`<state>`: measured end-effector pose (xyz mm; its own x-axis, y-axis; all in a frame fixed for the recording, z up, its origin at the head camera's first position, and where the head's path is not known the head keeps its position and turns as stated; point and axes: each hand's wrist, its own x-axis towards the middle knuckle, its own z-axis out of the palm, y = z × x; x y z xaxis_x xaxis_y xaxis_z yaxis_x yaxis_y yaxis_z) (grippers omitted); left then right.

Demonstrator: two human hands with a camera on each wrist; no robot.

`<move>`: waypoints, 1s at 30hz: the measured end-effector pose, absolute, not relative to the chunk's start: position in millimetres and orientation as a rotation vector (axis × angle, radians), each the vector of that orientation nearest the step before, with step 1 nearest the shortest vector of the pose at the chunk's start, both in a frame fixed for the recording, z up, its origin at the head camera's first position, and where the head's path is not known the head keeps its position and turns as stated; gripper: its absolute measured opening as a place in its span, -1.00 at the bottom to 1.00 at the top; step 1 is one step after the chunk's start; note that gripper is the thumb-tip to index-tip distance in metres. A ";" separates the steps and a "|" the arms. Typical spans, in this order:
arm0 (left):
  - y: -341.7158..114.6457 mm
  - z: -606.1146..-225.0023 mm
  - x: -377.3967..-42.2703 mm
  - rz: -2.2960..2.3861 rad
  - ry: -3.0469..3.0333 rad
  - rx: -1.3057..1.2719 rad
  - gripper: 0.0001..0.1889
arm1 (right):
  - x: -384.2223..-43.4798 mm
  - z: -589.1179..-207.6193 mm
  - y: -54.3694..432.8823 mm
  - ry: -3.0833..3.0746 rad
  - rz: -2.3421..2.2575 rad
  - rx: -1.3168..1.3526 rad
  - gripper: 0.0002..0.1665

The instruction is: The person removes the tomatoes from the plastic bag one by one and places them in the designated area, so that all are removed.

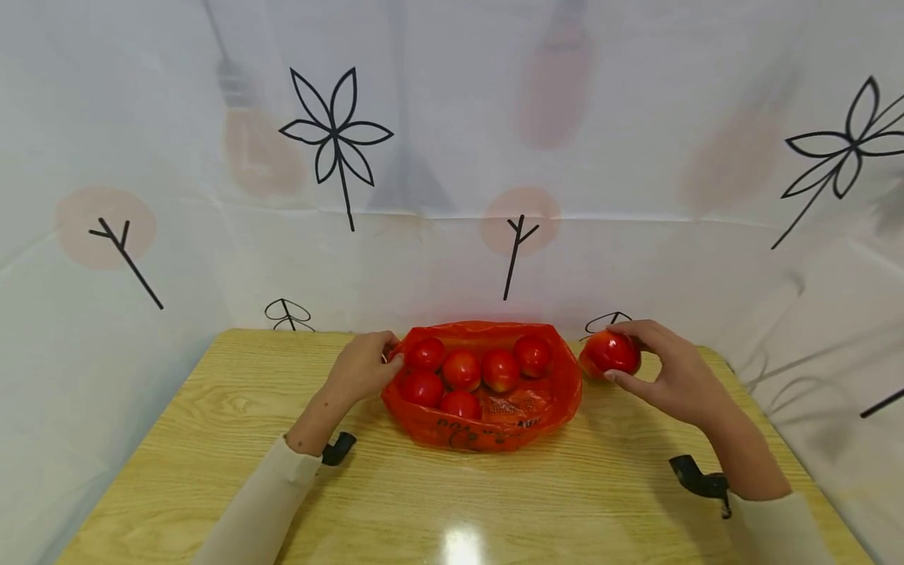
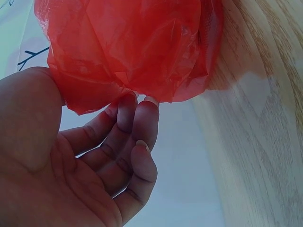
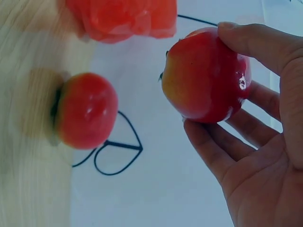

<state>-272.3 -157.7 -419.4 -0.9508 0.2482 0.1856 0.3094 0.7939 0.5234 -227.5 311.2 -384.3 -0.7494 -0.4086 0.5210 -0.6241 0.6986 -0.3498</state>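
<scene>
Thin, crinkled, glossy red plastic bag [image 1: 494, 438], smooth red fruit [image 3: 208, 78] with shiny skin, wood-grain tabletop [image 1: 395, 502] with a light sheen, matt cloth-like white backdrop [image 1: 452, 149], matt cream cloth sleeve [image 1: 257, 506].

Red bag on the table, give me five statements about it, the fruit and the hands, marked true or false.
1. The right hand holds a red fruit. True.
2. That fruit is inside the red bag. False: it is outside.
3. Six fruits show inside the bag. True.
4. The left hand is clear of the bag. False: it holds the bag's edge.
5. In the right wrist view, another fruit rests on the table. True.
</scene>
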 end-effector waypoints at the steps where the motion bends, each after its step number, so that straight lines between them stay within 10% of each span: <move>1: -157.8 -419.5 -272.2 -0.866 -2.874 -0.448 -0.88 | -228.2 -384.8 312.6 -2.503 0.727 0.795 -0.19; 30: -155.3 -416.6 -269.7 -0.864 -2.912 -0.427 -0.87 | -244.7 -418.4 350.6 -2.569 0.807 0.484 -0.22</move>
<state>-269.7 -155.3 -416.6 -0.9586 0.2427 0.1490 0.2847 0.8030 0.5236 -244.7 350.6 -418.4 -0.8588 -0.2023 0.4708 -0.4352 0.7728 -0.4619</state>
